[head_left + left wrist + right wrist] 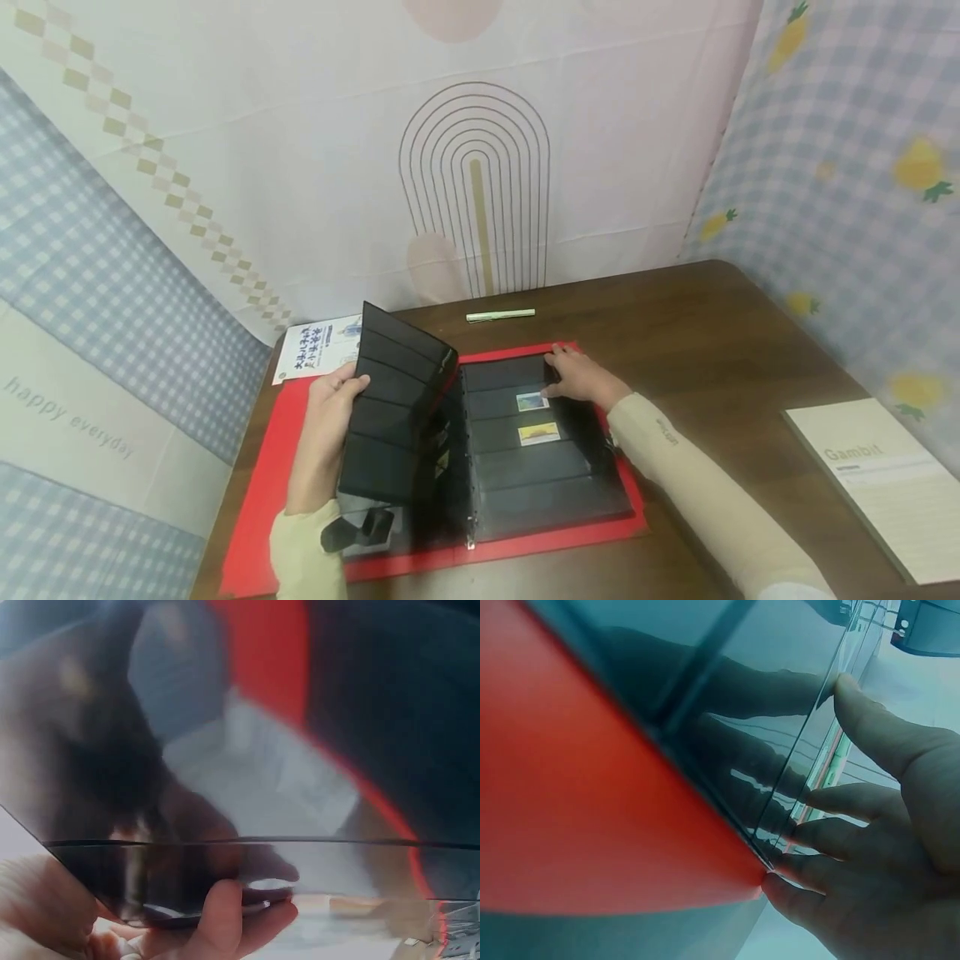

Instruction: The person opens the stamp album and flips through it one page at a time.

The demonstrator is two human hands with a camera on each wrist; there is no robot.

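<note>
My left hand [324, 433] pinches the album's [480, 467] raised black page [393, 408] by its outer edge; glossy, thin, probably floppy; right hand [579, 377] lies flat, fingers straight, on the album's far corner.

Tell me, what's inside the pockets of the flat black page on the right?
Two small stamps sit in the flat black page: stamp one and stamp two. The right hand covers the top corner, hiding anything there.
</note>
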